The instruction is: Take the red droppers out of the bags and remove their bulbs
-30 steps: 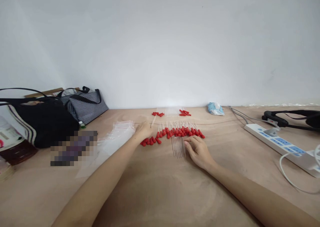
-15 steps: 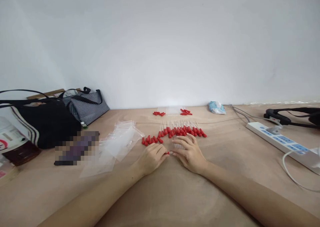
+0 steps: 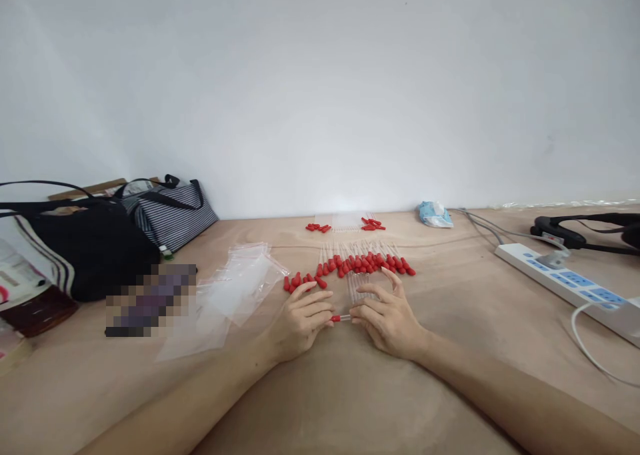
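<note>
- red cap [image 3: 337, 318] and clear tube [image 3: 346, 317] lie end to end between the hands, long axis running side to side; neither hand clearly nearer;
- left hand [image 3: 301, 319]: fingertips pinched on the cap;
- right hand [image 3: 389, 316]: fingertips closed on the tube (partly hidden there); other fingers spread

This looks like an ordinary room, perhaps a home or a small workroom; I can't tell which. A brown desk [image 3: 320, 408] stands against a plain pale wall [image 3: 320, 95]. Everyday belongings share it with handwork: a black bag [image 3: 107, 255] and a striped bag [image 3: 173, 213] at one end, red caps [image 3: 367, 263] midway, a power strip [image 3: 560, 283] at the other end.
</note>
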A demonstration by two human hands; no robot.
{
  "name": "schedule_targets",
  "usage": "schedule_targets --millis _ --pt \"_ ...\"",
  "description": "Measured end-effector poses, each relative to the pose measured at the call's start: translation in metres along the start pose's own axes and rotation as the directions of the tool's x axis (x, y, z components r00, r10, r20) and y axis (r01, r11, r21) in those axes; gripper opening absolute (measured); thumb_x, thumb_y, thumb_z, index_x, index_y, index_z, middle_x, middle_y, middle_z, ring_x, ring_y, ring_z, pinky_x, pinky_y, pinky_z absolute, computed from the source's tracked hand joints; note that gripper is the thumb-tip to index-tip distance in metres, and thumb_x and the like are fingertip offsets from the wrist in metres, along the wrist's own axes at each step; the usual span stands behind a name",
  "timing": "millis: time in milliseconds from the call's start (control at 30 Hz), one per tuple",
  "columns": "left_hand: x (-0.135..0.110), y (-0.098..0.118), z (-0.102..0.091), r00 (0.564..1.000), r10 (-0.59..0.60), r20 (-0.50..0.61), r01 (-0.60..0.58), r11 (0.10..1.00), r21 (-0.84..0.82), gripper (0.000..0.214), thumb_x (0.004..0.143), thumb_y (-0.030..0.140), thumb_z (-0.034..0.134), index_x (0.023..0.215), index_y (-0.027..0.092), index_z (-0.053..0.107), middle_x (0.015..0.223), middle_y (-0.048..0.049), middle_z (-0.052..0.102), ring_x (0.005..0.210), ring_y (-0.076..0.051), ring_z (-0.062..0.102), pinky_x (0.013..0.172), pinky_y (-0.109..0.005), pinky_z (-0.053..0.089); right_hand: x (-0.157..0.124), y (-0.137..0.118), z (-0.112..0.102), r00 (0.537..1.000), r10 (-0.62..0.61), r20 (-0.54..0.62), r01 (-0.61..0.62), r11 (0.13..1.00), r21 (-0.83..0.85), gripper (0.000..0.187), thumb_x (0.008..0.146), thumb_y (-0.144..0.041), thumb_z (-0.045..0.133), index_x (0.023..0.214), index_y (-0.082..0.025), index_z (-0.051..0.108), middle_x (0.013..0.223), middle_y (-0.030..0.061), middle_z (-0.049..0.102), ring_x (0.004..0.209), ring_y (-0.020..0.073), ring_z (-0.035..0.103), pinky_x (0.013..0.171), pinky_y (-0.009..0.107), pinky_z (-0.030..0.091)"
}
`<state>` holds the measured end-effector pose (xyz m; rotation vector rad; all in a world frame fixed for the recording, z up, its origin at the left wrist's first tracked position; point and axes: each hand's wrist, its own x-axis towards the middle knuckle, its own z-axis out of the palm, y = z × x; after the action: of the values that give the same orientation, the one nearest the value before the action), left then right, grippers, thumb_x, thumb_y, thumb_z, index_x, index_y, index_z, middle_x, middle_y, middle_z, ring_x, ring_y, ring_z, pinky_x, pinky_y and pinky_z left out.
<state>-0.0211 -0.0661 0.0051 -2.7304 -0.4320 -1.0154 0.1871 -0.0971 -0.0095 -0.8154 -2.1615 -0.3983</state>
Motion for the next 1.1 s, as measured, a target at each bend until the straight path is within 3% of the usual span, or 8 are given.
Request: schedule_targets --millis 167,300,367,533,633,767,933,1100 --pt "-0.012 -0.008 -0.016 0.991 -0.132 -0.014 0.133 0.991 0.016 0.015 0.083 0.013 0.046 0.084 0.019 0.060 0.084 -0.0018 0.067 0.088 -0.015 0.059 0.080 -0.031 0.043 -0.015 0.021 -0.011 0.976 0.219 0.018 -0.218 0.975 -0.035 0.016 0.083 -0.022 0.044 0.079 -0.021 0.059 0.073 -0.0006 0.064 0.086 0.0161 0.056 0.095 0.044 0.022" --pt "-0.014 -0.022 -0.022 0.928 -0.368 -0.058 0.372 0.925 0.075 0.019 0.084 0.023 0.044 0.091 0.018 0.061 0.080 -0.0046 0.059 0.073 -0.013 0.056 0.067 -0.026 0.046 -0.024 0.038 -0.012 0.910 0.409 0.072 -0.412 0.911 0.032 0.023 0.085 -0.027 0.038 0.088 -0.021 0.060 0.078 0.0045 0.061 0.070 0.0144 0.056 0.069 0.030 0.041" --pt "-0.007 -0.032 -0.020 0.854 -0.519 -0.046 0.520 0.846 0.120 0.023 0.082 0.028 0.045 0.095 0.017 0.060 0.076 -0.0040 0.056 0.068 -0.013 0.055 0.064 -0.025 0.045 -0.024 0.039 -0.008 0.885 0.459 0.073 -0.464 0.883 0.076 0.023 0.084 -0.026 0.038 0.090 -0.020 0.060 0.078 0.0056 0.058 0.067 0.0143 0.055 0.063 0.027 0.043" --pt "0.017 -0.056 -0.011 0.562 -0.821 0.102 0.781 0.567 0.260 0.035 0.072 0.041 0.053 0.097 0.018 0.056 0.067 -0.0006 0.060 0.069 -0.018 0.058 0.071 -0.031 0.044 -0.022 0.038 0.002 0.816 0.576 0.040 -0.578 0.813 0.073 0.016 0.072 -0.013 0.040 0.079 -0.017 0.053 0.074 0.0050 0.052 0.061 0.0137 0.051 0.056 0.026 0.043" --pt "0.030 -0.066 -0.006 0.456 -0.871 0.183 0.811 0.491 0.318 0.038 0.071 0.053 0.048 0.084 0.020 0.060 0.073 -0.0033 0.064 0.081 -0.023 0.058 0.083 -0.039 0.038 -0.023 0.040 0.005 0.824 0.564 0.055 -0.567 0.821 0.070 0.015 0.070 -0.009 0.039 0.073 -0.017 0.051 0.075 0.0052 0.051 0.061 0.0135 0.050 0.057 0.027 0.043" --pt "0.045 -0.075 0.003 0.395 -0.899 0.190 0.824 0.438 0.358 0.036 0.069 0.053 0.048 0.069 0.022 0.065 0.092 -0.0071 0.065 0.102 -0.028 0.050 0.092 -0.045 0.029 -0.019 0.038 0.005 0.836 0.530 0.140 -0.544 0.833 0.102 0.015 0.078 -0.016 0.039 0.076 -0.017 0.054 0.078 0.0063 0.054 0.068 0.0150 0.053 0.064 0.029 0.043" --pt "0.058 -0.083 0.021 0.277 -0.901 0.334 0.865 0.386 0.322 0.034 0.068 0.044 0.050 0.046 0.019 0.060 0.041 -0.0033 0.058 0.070 -0.021 0.061 0.086 -0.042 0.036 -0.013 0.032 0.003 0.864 0.462 0.201 -0.492 0.860 0.137 0.024 0.086 -0.024 0.034 0.084 -0.017 0.057 0.083 0.0063 0.059 0.079 0.0162 0.055 0.072 0.029 0.044" --pt "0.065 -0.082 0.023 0.276 -0.902 0.332 0.910 0.356 0.211 0.027 0.070 0.029 0.051 0.047 0.017 0.056 0.042 -0.0041 0.057 0.062 -0.020 0.060 0.074 -0.035 0.043 -0.015 0.036 0.004 0.886 0.457 0.083 -0.464 0.874 0.144 0.022 0.085 -0.022 0.036 0.088 -0.017 0.057 0.089 0.0078 0.060 0.086 0.0173 0.055 0.076 0.032 0.044"
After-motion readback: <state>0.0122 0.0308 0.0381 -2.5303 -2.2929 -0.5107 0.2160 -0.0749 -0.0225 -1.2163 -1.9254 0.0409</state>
